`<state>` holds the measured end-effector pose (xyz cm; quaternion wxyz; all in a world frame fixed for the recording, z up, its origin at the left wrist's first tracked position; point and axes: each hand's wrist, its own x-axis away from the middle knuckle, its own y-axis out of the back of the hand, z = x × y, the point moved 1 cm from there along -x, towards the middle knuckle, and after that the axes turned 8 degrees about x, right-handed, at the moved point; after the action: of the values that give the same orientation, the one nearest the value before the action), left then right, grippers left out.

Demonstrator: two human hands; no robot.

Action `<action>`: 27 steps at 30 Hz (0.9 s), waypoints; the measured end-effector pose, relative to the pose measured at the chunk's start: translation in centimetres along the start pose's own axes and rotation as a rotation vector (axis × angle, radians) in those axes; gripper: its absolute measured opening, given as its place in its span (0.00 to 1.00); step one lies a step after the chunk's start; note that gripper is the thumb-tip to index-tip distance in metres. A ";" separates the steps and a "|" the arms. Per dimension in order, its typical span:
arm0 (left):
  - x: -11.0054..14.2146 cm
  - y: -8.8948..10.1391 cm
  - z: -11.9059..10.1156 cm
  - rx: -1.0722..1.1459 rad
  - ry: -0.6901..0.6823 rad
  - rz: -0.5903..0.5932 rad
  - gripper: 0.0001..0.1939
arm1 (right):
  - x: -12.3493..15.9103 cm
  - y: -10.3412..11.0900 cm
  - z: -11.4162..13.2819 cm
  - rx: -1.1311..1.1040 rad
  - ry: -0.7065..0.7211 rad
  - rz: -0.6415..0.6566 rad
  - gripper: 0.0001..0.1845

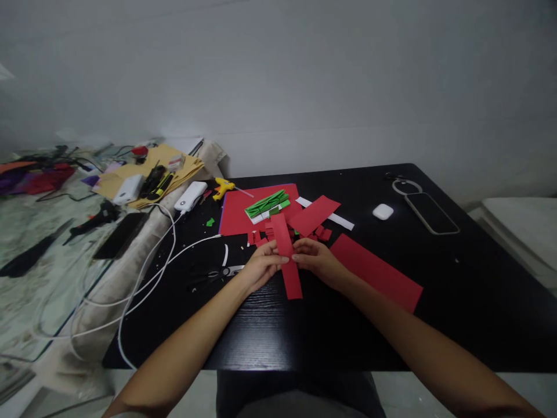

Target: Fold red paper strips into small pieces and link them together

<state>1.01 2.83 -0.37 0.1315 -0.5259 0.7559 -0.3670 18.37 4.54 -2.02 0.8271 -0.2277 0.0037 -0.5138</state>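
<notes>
A long red paper strip [288, 261] lies lengthwise on the black table [435, 278], running from my body toward the wall. My left hand [261, 267] pinches its left edge near the middle, fingers closed on the paper. On the opposite edge my right hand [315, 260] pinches it the same way. Small red paper scraps [319, 233] lie just beyond my fingers. Scissors [217, 274] rest left of my left hand.
A large red sheet [376, 271] lies to the right and another [243, 210] behind, carrying folded green paper [266, 204]. A yellow glue gun [223, 188], white power bank [190, 196] with cables, earbud case [383, 211] and phone [430, 212] sit further out. Left, a cluttered surface holds tools.
</notes>
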 end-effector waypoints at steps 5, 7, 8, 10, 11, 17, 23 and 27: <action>0.1 0.0 -0.2 -0.057 -0.028 -0.037 0.17 | 0.0 0.1 -0.1 0.018 0.001 -0.049 0.18; 0.1 0.1 -0.2 -0.056 -0.023 -0.033 0.16 | -0.1 0.2 -0.1 0.006 -0.005 -0.033 0.18; 0.1 0.1 -0.2 -0.050 -0.019 -0.029 0.17 | -0.1 0.2 -0.1 0.002 -0.006 -0.026 0.18; 0.1 0.3 -0.1 -0.031 -0.012 -0.018 0.17 | -0.1 0.2 -0.1 -0.001 -0.011 -0.014 0.18; 0.0 0.4 -0.1 -0.022 -0.009 -0.013 0.18 | -0.1 0.2 0.0 -0.001 -0.013 -0.008 0.17; -0.2 0.6 0.0 -0.004 0.003 -0.050 0.18 | 0.0 0.3 -0.1 -0.014 -0.012 0.002 0.16; -0.4 0.5 -0.1 -0.238 -0.181 -0.140 0.18 | 0.0 0.3 0.0 -0.005 -0.005 -0.022 0.15; -0.5 0.6 0.0 -0.375 -0.233 -0.154 0.19 | 0.1 0.3 -0.1 0.042 0.019 -0.063 0.15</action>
<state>0.79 3.40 -0.89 0.0892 -0.6361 0.7482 -0.1658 18.59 4.53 -2.21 0.8150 -0.2053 -0.0064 -0.5418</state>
